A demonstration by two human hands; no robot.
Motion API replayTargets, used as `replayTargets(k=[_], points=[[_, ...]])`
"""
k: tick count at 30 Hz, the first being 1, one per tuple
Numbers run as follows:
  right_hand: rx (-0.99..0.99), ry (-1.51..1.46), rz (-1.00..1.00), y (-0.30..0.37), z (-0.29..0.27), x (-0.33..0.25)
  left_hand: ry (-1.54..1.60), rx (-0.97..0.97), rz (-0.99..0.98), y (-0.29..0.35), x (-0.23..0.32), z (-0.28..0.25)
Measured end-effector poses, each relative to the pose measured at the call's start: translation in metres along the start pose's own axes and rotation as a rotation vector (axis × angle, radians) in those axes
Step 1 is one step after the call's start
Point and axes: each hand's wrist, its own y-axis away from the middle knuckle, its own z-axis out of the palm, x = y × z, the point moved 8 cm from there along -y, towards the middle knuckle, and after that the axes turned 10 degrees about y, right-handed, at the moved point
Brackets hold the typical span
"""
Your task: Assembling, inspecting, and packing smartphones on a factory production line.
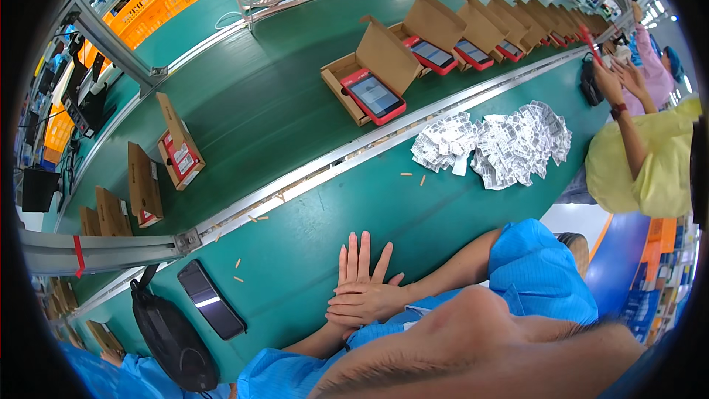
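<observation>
Head view: at the left, cartons [145, 181] stand on end along a green belt [258, 125], one of them with red packaging inside. Nearer the person, a black pouch [170, 336] lies on the green bench [310, 233], and just beside it on the right is a black phone [203, 286], face up, a bright reflection across its screen. Next come the two hands, together on the bench and holding no object. The left hand [359, 270] is open, its fingers straight and slightly spread; the right hand [365, 303] lies across its back, though I cannot tell whether those fingers grip or merely rest. Beyond them on the belt, an open cardboard box [391, 59] carries a red handheld device [375, 94], with more open boxes receding rightward. Further right, heaped printed paper slips [521, 145] lie on the bench, apart from both hands. At the far right sits a co-worker in yellow [641, 166].
</observation>
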Motion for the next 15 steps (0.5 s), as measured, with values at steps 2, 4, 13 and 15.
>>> replayTargets(k=[2,4,13,15], points=[[0.000,-0.005,-0.001,-0.0004,-0.0006,-0.0005,-0.006,-0.002,0.004,0.0000,-0.0002,0.0022],[0.003,0.001,0.004,-0.0008,-0.0006,-0.0001,0.046,0.037,0.016,-0.0009,-0.0004,0.0024],[0.012,0.016,0.027,-0.0009,0.0000,0.0028,0.085,0.113,0.017,-0.0010,0.0004,-0.0005],[0.013,0.020,0.033,-0.0009,-0.0006,0.0036,0.042,0.110,0.038,-0.0014,-0.0012,0.0049]])
